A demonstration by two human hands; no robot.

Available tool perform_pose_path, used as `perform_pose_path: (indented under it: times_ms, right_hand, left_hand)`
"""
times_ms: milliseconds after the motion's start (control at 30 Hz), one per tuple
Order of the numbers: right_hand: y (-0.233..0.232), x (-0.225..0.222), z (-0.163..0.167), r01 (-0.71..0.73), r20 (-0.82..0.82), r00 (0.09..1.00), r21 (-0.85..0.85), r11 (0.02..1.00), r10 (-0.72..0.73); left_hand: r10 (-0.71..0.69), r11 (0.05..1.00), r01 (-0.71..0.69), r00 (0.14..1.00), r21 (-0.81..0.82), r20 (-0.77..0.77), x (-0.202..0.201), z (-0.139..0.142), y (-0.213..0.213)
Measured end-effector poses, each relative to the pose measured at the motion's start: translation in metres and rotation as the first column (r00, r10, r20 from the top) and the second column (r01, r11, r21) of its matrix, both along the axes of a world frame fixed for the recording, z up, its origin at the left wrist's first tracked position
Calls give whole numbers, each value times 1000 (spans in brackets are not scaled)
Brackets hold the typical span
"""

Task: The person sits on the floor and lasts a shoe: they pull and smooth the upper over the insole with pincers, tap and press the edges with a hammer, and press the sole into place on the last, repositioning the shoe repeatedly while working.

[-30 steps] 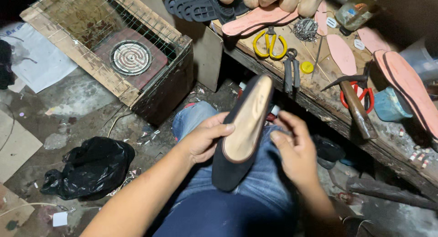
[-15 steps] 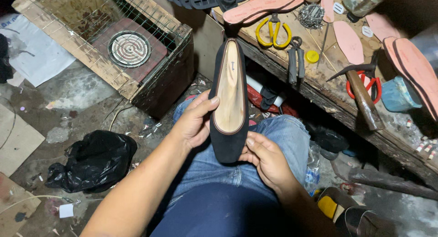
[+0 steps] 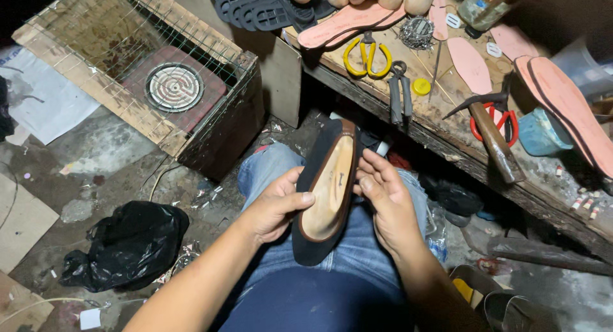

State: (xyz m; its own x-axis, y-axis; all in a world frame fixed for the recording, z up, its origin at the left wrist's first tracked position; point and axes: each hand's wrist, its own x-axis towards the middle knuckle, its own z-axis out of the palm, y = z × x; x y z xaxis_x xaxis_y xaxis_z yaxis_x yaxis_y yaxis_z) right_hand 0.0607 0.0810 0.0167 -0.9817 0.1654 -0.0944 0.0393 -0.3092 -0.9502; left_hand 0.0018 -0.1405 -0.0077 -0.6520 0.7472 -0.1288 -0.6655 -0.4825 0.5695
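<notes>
1. Your left hand (image 3: 274,207) fingers (image 3: 301,198) clamp the black flat shoe (image 3: 325,191) at its left edge, thumb across the insole.
2. Your right hand (image 3: 383,201) fingers (image 3: 369,179) press the right edge, closed on it.
3. The shoe lies above your jeans-clad lap, heel toward the surface (image 3: 447,124).
4. The wire-mesh crate (image 3: 137,76) holds a round coil burner (image 3: 174,87).

Two hands — left hand (image 3: 274,207), right hand (image 3: 386,201) — held one black flat shoe (image 3: 325,191). Beyond them on the tabletop (image 3: 460,147): two scissors — yellow scissors (image 3: 367,56), red scissors (image 3: 501,118) — one hammer (image 3: 491,135), one pliers (image 3: 399,92). Left of the left hand, one black bag (image 3: 124,246).
</notes>
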Motion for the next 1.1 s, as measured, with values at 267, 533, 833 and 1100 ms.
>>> perform_pose_path:
  times_ms: [267,533,833,1100]
  right_hand:
    - [8,-7,35,-78,-63,996,-148,986,69]
    - [3,-3,36,-75,-39,997,-137,988,70]
    - [-1,-3,36,-95,-34,995,-268,959,89]
    - [-15,-1,42,-175,-26,984,-277,945,175]
  left_hand:
    - [-108,991,99,989,-91,-105,10,8,3]
    - [-119,988,110,989,-104,-89,15,5,2]
    - [-119,976,71,965,-204,-234,18,-2,-2]
    - [-159,963,95,956,-251,-248,18,5,-17]
